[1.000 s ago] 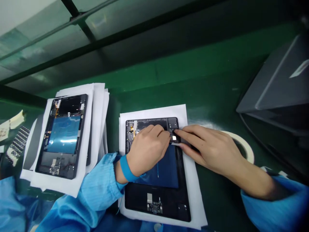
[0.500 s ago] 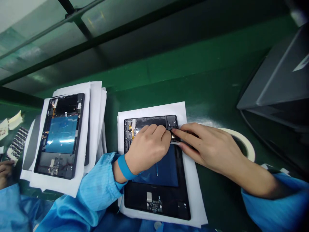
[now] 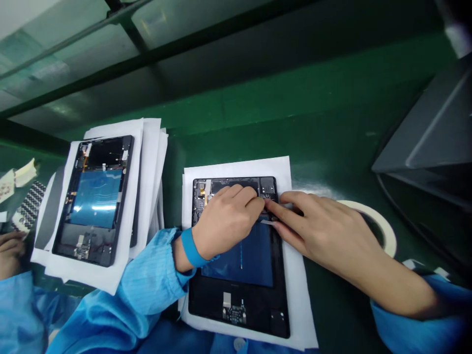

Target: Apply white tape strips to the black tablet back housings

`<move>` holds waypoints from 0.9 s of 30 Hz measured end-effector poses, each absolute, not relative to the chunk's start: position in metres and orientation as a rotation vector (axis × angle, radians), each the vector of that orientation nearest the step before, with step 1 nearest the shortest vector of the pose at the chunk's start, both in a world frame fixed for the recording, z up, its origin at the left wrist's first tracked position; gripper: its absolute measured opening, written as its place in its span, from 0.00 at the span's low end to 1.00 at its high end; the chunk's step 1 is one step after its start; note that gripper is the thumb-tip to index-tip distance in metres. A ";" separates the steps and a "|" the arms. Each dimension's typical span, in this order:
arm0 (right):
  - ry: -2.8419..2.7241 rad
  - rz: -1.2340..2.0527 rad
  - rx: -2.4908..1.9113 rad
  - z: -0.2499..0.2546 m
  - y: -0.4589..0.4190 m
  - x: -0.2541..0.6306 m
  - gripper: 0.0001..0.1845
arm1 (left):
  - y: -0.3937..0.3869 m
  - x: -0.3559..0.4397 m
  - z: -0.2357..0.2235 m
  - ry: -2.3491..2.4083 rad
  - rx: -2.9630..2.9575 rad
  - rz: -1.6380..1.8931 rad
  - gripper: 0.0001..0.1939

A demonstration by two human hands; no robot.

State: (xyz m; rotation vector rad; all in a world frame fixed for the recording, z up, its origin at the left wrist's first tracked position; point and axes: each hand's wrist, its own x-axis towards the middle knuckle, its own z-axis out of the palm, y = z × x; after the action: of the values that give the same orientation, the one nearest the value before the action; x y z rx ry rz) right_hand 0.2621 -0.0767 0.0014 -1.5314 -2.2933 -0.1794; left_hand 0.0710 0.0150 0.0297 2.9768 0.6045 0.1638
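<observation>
An opened tablet (image 3: 236, 295) lies on white paper sheets (image 3: 300, 305) in front of me, its blue battery (image 3: 254, 260) and small circuit boards exposed. My left hand (image 3: 230, 216), with a blue wrist strap (image 3: 191, 248), is closed over the tablet's upper right part. Its fingertips pinch something too small or too hidden to make out. My right hand (image 3: 313, 221) reaches in from the right, thumb and index fingertips at the tablet's right edge. A small pale strip (image 3: 267, 222) sits at its thumb tip. The two hands' fingertips almost meet.
Another opened tablet (image 3: 88, 241) rests on a stack of paper sheets (image 3: 149, 162) at left. Beside it, a co-worker's hand (image 3: 11, 253) is near a patterned sheet (image 3: 31, 204). A tape roll (image 3: 389, 236) lies behind my right wrist, and a grey box-like object (image 3: 435, 132) stands at right.
My right index fingertip has moved in against my left fingertips, over the bright square part seen earlier. A co-worker's hand has come into view at the left edge. The tablet stays in place.
</observation>
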 end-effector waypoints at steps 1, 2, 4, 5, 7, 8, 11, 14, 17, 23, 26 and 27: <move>-2.307 -0.196 -1.541 0.002 -0.077 0.261 0.15 | 0.016 0.071 0.028 0.626 2.932 0.171 0.15; -2.318 -0.212 -1.542 0.003 -0.078 0.260 0.15 | 0.016 0.070 0.027 0.645 2.889 0.186 0.15; -2.336 -0.236 -1.520 0.003 -0.080 0.260 0.15 | 0.017 0.068 0.023 0.678 2.813 0.223 0.14; -2.339 -0.244 -1.504 0.002 -0.081 0.260 0.15 | 0.017 0.068 0.022 0.692 2.782 0.232 0.14; -2.340 -0.251 -1.475 0.001 -0.083 0.260 0.14 | 0.016 0.066 0.018 0.714 2.736 0.236 0.13; -2.341 -0.247 -1.469 0.000 -0.084 0.261 0.15 | 0.015 0.066 0.017 0.721 2.722 0.241 0.13; -2.352 -0.220 -1.480 -0.002 -0.085 0.261 0.15 | 0.014 0.065 0.014 0.718 2.704 0.277 0.13; -2.353 -0.185 -1.491 -0.004 -0.086 0.261 0.14 | 0.014 0.064 0.012 0.719 2.701 0.290 0.13; -2.328 -0.140 -1.470 -0.006 -0.085 0.261 0.14 | 0.014 0.064 0.011 0.725 2.696 0.291 0.14; -2.270 -0.085 -1.482 -0.008 -0.085 0.261 0.16 | 0.015 0.063 0.009 0.715 2.702 0.298 0.16; -2.292 -0.081 -1.506 -0.008 -0.086 0.259 0.17 | 0.015 0.062 0.010 0.713 2.709 0.305 0.16; -2.306 -0.090 -1.513 -0.008 -0.087 0.258 0.17 | 0.015 0.062 0.011 0.709 2.720 0.300 0.16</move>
State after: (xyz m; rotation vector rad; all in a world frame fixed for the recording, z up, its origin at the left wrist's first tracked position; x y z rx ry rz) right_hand 0.2583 -0.0870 -0.0077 -1.5135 -2.3060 -0.0902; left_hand 0.0619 0.0146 0.0109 2.7202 0.7094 0.3001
